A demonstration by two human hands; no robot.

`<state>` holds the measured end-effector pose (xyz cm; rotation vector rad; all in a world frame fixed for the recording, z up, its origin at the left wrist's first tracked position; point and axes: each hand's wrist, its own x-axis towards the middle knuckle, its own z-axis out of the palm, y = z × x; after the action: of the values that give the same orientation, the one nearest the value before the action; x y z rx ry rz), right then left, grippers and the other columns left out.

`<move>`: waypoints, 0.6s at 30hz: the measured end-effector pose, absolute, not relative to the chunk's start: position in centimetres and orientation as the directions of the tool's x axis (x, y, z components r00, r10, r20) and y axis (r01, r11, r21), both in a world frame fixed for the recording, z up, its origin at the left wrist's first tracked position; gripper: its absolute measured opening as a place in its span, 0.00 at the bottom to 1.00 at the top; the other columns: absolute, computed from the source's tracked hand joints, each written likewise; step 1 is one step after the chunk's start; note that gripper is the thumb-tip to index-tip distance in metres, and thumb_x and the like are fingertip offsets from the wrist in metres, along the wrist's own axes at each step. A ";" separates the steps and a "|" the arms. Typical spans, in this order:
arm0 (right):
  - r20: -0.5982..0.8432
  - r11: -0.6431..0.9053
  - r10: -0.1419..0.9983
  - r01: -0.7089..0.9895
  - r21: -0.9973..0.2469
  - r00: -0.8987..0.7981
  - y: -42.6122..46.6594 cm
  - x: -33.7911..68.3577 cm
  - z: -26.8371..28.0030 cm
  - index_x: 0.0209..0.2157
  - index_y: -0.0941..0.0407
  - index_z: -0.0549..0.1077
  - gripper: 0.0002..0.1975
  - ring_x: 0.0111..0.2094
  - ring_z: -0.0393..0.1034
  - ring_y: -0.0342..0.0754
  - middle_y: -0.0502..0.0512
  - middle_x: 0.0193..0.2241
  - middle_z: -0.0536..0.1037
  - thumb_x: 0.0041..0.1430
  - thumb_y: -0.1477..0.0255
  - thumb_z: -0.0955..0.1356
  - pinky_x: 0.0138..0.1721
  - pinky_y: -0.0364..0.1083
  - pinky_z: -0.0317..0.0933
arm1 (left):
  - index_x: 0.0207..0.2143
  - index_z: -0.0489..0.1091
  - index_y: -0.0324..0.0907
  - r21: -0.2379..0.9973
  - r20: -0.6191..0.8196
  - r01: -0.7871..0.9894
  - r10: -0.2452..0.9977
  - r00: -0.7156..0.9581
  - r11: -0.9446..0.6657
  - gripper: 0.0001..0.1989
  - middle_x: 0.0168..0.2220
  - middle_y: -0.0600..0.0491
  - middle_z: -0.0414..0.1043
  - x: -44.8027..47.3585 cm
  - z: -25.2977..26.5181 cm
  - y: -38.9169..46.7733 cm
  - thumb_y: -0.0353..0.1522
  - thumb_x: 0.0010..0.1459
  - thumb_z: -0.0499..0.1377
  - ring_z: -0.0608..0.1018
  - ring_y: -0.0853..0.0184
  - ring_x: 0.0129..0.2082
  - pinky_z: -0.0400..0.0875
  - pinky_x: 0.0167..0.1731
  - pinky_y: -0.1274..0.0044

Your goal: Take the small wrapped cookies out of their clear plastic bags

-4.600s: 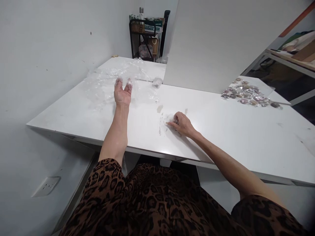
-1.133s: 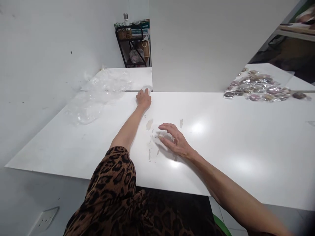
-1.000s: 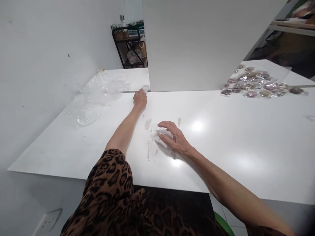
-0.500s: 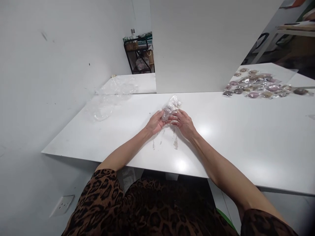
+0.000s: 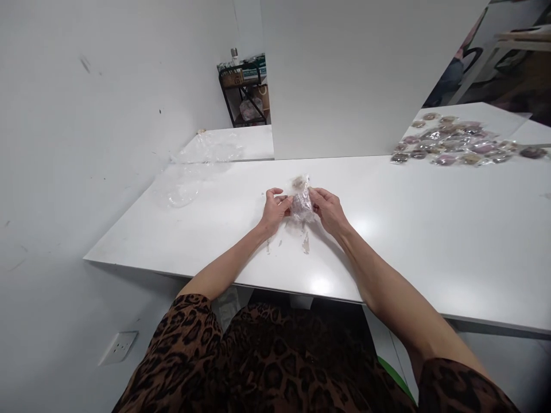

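Note:
Between my hands, just over the white table (image 5: pixel 206 235), is a clear plastic packet (image 5: pixel 303 202) with something pinkish-purple in its lower part and a beige bit near its top. My left hand (image 5: pixel 275 212) pinches the packet's left edge between thumb and fingers. On the other side, my right hand (image 5: pixel 328 207) grips the right edge with thumb and forefinger. What exactly lies inside the wrapping is too blurred to name.
Crumpled clear plastic bags (image 5: pixel 185 186) lie at the table's left back. Several small wrapped pieces (image 5: pixel 456 143), brown and pink, are heaped at the back right. A white upright panel (image 5: pixel 344 80) rises behind the table. Grey patches (image 5: pixel 305 244) mark the tabletop near me.
The packet has turned from slanting to nearly upright and flatter. My right hand has closed on its right edge, and my left hand has shifted to its left edge.

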<state>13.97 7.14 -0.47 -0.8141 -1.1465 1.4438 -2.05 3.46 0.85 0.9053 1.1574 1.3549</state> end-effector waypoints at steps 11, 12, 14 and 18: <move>0.287 0.275 0.944 -0.094 -0.957 -0.164 6.6 13.6 -1.7 0.28 0.52 0.69 0.27 0.24 0.61 0.43 0.47 0.21 0.69 0.53 0.43 0.75 0.28 0.46 0.60 | 0.34 0.63 0.43 0.995 -0.104 0.013 0.994 0.028 0.103 0.25 0.28 0.55 0.76 -2.5 0.1 3.0 0.46 0.50 0.74 0.72 0.73 0.24 0.63 0.28 0.78; 0.289 0.279 0.943 -0.081 -0.957 -0.166 6.5 13.6 -1.8 0.29 0.53 0.69 0.27 0.24 0.62 0.43 0.47 0.22 0.69 0.53 0.43 0.74 0.29 0.46 0.61 | 0.32 0.63 0.43 0.996 -0.094 0.003 0.995 0.028 0.094 0.23 0.28 0.55 0.77 -2.5 0.1 3.0 0.45 0.52 0.73 0.72 0.73 0.24 0.63 0.29 0.78; 0.278 0.268 0.946 -0.080 -0.960 -0.168 6.6 13.7 -2.0 0.30 0.53 0.70 0.27 0.25 0.64 0.43 0.47 0.23 0.70 0.54 0.43 0.74 0.30 0.46 0.63 | 0.31 0.63 0.42 0.997 -0.065 -0.035 0.998 0.025 0.066 0.21 0.30 0.54 0.77 -2.6 0.1 3.1 0.44 0.54 0.71 0.73 0.73 0.26 0.64 0.30 0.78; 0.180 0.152 0.971 -0.172 -0.973 -0.158 7.1 13.8 -2.3 0.30 0.53 0.70 0.27 0.25 0.65 0.43 0.48 0.24 0.71 0.52 0.43 0.75 0.28 0.45 0.63 | 0.30 0.65 0.41 0.997 -0.016 -0.081 0.999 -0.032 0.014 0.16 0.57 0.48 0.73 -2.9 0.5 3.0 0.37 0.55 0.71 0.78 0.65 0.52 0.70 0.48 0.76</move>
<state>13.76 7.12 -2.25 -0.8818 -1.2880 1.2771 -2.89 3.02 0.45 1.1227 1.1800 1.2594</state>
